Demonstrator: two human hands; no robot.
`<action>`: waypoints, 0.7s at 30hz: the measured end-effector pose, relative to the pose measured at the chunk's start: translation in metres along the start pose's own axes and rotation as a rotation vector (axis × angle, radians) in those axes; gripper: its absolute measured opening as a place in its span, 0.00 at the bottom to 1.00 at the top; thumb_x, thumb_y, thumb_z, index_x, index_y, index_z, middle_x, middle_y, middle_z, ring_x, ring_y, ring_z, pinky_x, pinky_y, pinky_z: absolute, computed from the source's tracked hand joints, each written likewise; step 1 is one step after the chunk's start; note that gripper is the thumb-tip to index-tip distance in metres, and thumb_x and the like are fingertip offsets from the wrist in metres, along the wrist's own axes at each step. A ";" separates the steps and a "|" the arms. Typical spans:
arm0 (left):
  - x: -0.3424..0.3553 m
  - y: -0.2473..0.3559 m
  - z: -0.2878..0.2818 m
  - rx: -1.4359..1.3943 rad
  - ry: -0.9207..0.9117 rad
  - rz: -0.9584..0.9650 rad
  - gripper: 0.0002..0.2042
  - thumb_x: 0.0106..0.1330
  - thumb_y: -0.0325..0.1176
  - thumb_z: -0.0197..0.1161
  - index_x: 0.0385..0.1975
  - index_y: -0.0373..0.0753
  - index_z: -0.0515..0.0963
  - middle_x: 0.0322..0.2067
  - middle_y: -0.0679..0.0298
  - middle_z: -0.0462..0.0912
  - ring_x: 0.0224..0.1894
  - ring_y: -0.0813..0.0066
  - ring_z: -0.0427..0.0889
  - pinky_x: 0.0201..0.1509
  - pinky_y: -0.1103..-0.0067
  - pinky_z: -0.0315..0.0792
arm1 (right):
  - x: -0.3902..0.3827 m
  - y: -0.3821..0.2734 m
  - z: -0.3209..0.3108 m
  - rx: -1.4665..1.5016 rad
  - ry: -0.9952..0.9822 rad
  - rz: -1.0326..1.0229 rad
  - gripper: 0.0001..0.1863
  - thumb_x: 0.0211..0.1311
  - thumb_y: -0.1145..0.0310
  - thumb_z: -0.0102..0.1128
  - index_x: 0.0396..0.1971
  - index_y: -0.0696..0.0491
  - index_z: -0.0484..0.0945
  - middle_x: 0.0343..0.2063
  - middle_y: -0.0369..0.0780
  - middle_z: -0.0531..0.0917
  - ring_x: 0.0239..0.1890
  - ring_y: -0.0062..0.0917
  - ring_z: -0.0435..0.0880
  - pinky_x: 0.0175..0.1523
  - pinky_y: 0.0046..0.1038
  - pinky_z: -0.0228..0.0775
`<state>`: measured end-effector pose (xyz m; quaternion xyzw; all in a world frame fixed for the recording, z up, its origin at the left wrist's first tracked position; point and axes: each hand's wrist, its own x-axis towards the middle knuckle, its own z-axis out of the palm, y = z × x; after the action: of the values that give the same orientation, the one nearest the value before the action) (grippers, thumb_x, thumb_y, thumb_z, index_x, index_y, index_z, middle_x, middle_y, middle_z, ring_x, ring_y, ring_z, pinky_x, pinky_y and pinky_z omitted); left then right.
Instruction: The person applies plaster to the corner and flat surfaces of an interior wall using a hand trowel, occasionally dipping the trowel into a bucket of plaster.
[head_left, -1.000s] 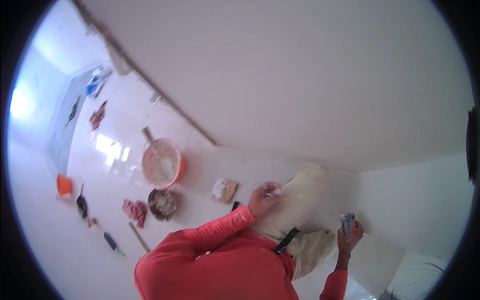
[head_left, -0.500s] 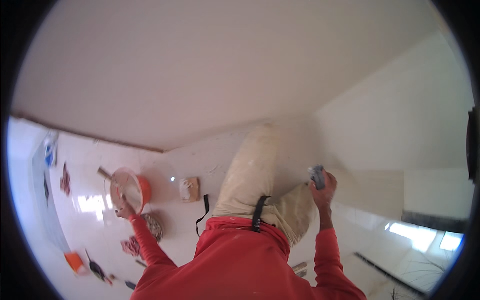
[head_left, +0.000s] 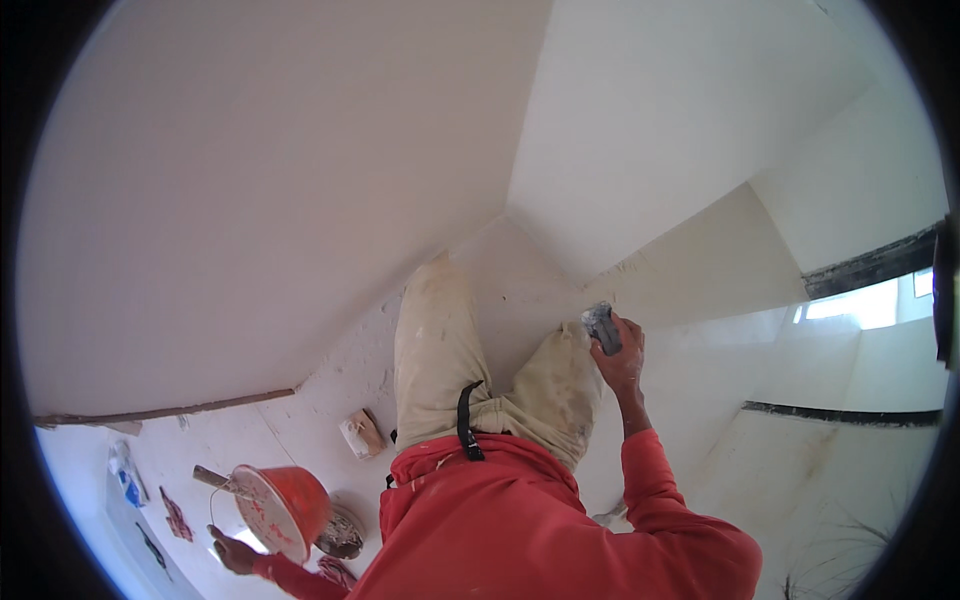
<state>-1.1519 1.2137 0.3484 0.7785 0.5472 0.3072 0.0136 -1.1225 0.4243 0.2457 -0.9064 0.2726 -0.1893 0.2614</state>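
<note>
My right hand (head_left: pixel 624 362) is closed around a dark grey block-like tool (head_left: pixel 601 328) with whitish paste on its top, held beside my right knee. On the left stands an orange bucket (head_left: pixel 312 496), its mouth toward the left, with pale residue inside. A tool with a flat wooden-looking handle (head_left: pixel 209 476) sticks out over its rim. My left hand (head_left: pixel 235 553) is at the bucket's thin wire handle (head_left: pixel 211 505), fingers curled on it. Beside the bucket sits a round, paste-smeared container (head_left: pixel 342 532).
Pale walls (head_left: pixel 280 180) meet in a corner ahead of my knees. A small brown-and-white packet (head_left: pixel 361 434) lies on the floor near my left leg. Farther left are a reddish cloth (head_left: pixel 176 514) and a blue-and-white bag (head_left: pixel 128 476). A dark strip (head_left: pixel 840 413) runs along the right.
My view has turned toward the wall corner on the right. My left hand has shifted from the bucket's rim to its wire handle. The grey tool stays in my right hand.
</note>
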 end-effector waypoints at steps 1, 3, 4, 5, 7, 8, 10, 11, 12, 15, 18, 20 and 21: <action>0.008 0.012 -0.026 -0.104 -0.045 0.099 0.31 0.61 0.66 0.58 0.30 0.37 0.83 0.31 0.54 0.84 0.30 0.62 0.77 0.39 0.66 0.70 | -0.002 0.000 -0.001 0.020 0.007 0.020 0.32 0.44 0.71 0.70 0.55 0.54 0.75 0.48 0.46 0.74 0.52 0.39 0.73 0.55 0.38 0.70; 0.011 0.053 -0.071 -0.268 -0.037 0.242 0.28 0.61 0.63 0.58 0.28 0.38 0.81 0.28 0.56 0.81 0.28 0.65 0.74 0.36 0.67 0.68 | -0.009 0.009 -0.004 0.022 0.058 0.012 0.32 0.44 0.71 0.70 0.55 0.54 0.75 0.48 0.46 0.74 0.51 0.40 0.74 0.55 0.39 0.70; 0.011 0.074 -0.095 -0.340 -0.037 0.297 0.27 0.61 0.62 0.59 0.27 0.38 0.80 0.27 0.57 0.80 0.27 0.66 0.73 0.35 0.68 0.67 | -0.011 0.012 -0.005 0.022 0.080 0.006 0.32 0.44 0.71 0.70 0.55 0.54 0.75 0.48 0.46 0.75 0.51 0.40 0.75 0.54 0.39 0.70; 0.009 0.094 -0.118 -0.419 -0.032 0.345 0.26 0.61 0.60 0.59 0.26 0.38 0.79 0.26 0.58 0.79 0.26 0.67 0.72 0.33 0.69 0.65 | -0.010 0.013 -0.007 0.033 0.111 0.013 0.32 0.44 0.71 0.70 0.55 0.54 0.75 0.48 0.46 0.75 0.51 0.40 0.75 0.54 0.39 0.71; -0.001 0.134 -0.160 -0.570 -0.064 0.453 0.24 0.61 0.57 0.60 0.24 0.38 0.76 0.24 0.60 0.76 0.24 0.70 0.70 0.30 0.70 0.63 | -0.021 0.014 -0.009 0.051 0.164 0.052 0.31 0.44 0.72 0.70 0.54 0.54 0.75 0.47 0.46 0.75 0.50 0.40 0.76 0.54 0.39 0.71; -0.013 0.155 -0.177 -0.636 -0.097 0.510 0.23 0.61 0.56 0.60 0.24 0.38 0.75 0.22 0.62 0.74 0.23 0.71 0.68 0.29 0.71 0.62 | -0.027 0.018 -0.008 0.064 0.184 0.075 0.32 0.44 0.71 0.70 0.55 0.53 0.75 0.47 0.46 0.75 0.50 0.40 0.75 0.55 0.39 0.70; -0.040 0.195 -0.205 -0.790 -0.205 0.621 0.21 0.61 0.53 0.61 0.22 0.39 0.73 0.20 0.64 0.71 0.21 0.74 0.66 0.26 0.73 0.60 | -0.034 0.025 -0.011 0.085 0.233 0.122 0.33 0.44 0.70 0.70 0.56 0.52 0.75 0.48 0.46 0.75 0.52 0.40 0.74 0.56 0.40 0.69; -0.056 0.214 -0.213 -0.858 -0.278 0.675 0.20 0.61 0.51 0.61 0.21 0.39 0.72 0.19 0.65 0.70 0.20 0.75 0.65 0.24 0.74 0.59 | -0.039 0.027 -0.013 0.107 0.254 0.160 0.33 0.44 0.70 0.70 0.56 0.52 0.75 0.48 0.46 0.76 0.52 0.40 0.74 0.56 0.40 0.69; -0.071 0.233 -0.220 -0.930 -0.366 0.732 0.20 0.61 0.50 0.62 0.20 0.39 0.71 0.18 0.66 0.68 0.18 0.77 0.64 0.23 0.74 0.58 | -0.042 0.026 -0.016 0.129 0.285 0.195 0.32 0.44 0.70 0.70 0.56 0.52 0.75 0.48 0.46 0.76 0.52 0.39 0.74 0.56 0.40 0.69; -0.124 0.292 -0.235 -1.093 -0.754 0.935 0.19 0.61 0.46 0.63 0.18 0.39 0.67 0.14 0.69 0.64 0.15 0.81 0.60 0.18 0.77 0.54 | -0.056 0.029 -0.028 0.176 0.362 0.285 0.32 0.45 0.70 0.70 0.56 0.52 0.75 0.49 0.46 0.76 0.53 0.40 0.74 0.58 0.40 0.69; -0.188 0.345 -0.252 -1.066 -1.310 1.231 0.20 0.61 0.41 0.64 0.15 0.40 0.64 0.11 0.73 0.60 0.12 0.85 0.56 0.14 0.79 0.51 | -0.083 0.043 -0.049 0.159 0.449 0.345 0.32 0.46 0.71 0.70 0.56 0.53 0.75 0.49 0.45 0.76 0.52 0.38 0.75 0.55 0.38 0.71; -0.220 0.379 -0.254 -0.994 -1.656 1.635 0.18 0.59 0.39 0.66 0.17 0.39 0.64 0.12 0.71 0.60 0.12 0.83 0.56 0.14 0.79 0.50 | -0.104 0.055 -0.063 0.158 0.533 0.414 0.32 0.47 0.72 0.69 0.57 0.53 0.74 0.49 0.45 0.76 0.51 0.36 0.76 0.52 0.36 0.74; -0.247 0.394 -0.266 -0.936 -1.765 1.757 0.17 0.58 0.38 0.68 0.18 0.39 0.65 0.13 0.71 0.60 0.13 0.83 0.56 0.15 0.79 0.49 | -0.117 0.059 -0.070 0.174 0.574 0.463 0.32 0.47 0.73 0.69 0.57 0.53 0.74 0.49 0.45 0.76 0.50 0.35 0.77 0.50 0.35 0.75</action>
<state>-1.0035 0.7595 0.5901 0.7297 -0.4827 -0.2326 0.4248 -1.2708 0.4254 0.2439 -0.7051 0.5153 -0.3941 0.2863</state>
